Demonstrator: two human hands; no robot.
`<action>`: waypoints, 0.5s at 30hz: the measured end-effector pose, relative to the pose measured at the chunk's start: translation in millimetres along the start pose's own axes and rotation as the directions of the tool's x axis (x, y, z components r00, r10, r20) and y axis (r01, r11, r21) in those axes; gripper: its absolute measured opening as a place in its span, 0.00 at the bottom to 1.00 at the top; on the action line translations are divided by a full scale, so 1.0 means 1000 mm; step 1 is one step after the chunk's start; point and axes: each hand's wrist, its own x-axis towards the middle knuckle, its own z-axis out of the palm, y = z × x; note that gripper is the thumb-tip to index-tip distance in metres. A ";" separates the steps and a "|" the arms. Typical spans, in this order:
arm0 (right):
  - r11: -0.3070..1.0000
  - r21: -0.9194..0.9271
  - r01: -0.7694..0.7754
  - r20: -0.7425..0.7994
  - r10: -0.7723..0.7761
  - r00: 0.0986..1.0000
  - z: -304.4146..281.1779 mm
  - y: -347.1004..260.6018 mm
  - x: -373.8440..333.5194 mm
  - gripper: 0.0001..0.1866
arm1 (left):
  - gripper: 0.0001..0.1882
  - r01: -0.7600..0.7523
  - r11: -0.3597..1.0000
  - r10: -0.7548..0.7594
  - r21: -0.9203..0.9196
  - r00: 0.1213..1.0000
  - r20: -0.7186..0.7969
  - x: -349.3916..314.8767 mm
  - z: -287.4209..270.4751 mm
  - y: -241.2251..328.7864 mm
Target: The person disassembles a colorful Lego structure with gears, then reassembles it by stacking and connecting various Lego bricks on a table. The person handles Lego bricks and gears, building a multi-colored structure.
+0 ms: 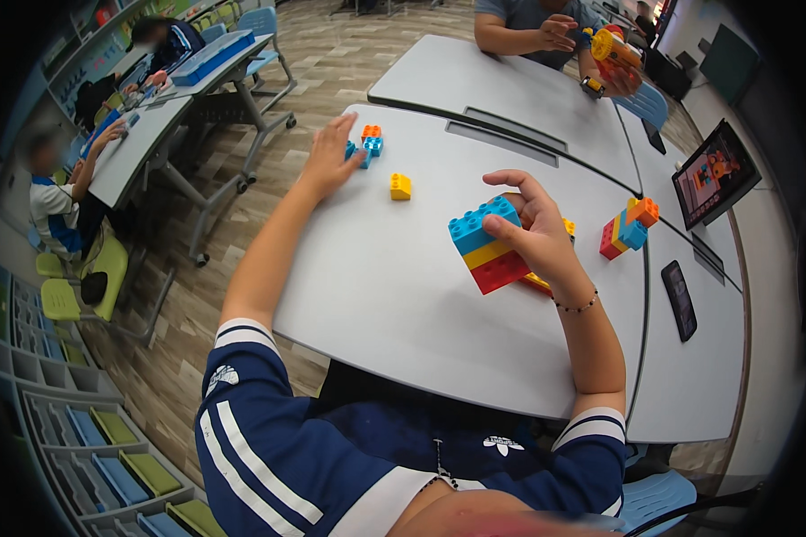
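Note:
My right hand grips a stack of toy building bricks, blue on top, yellow in the middle and red below, tilted above the white table. Thumb and fingers hold it by the blue end. Partly hidden behind this hand are red and yellow bricks on the table. At the far left, my left hand spreads its fingers beside small blue bricks, thumb against or very near one. An orange brick lies just behind them. Nearer me is a yellow brick with a sloped side.
To the right stand a multicoloured brick model, a tablet on a stand and a dark phone. Across the joined tables, another person's hand holds a yellow and red toy. Other people sit at a table on the left.

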 end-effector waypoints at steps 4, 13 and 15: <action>1.000 0.018 0.020 0.003 -0.020 1.000 0.000 0.000 0.001 0.28 | 0.30 -0.266 0.964 0.260 -0.002 0.942 0.212 -0.010 -0.010 0.052; 1.000 0.003 0.005 0.016 -0.005 1.000 0.003 -0.002 -0.009 0.28 | 0.15 -0.141 0.988 0.122 0.060 0.962 0.244 -0.004 -0.011 0.047; 1.000 0.024 0.001 0.017 -0.002 1.000 0.004 -0.002 -0.009 0.28 | 0.14 -0.085 0.996 0.079 0.023 0.978 0.192 -0.005 -0.007 0.043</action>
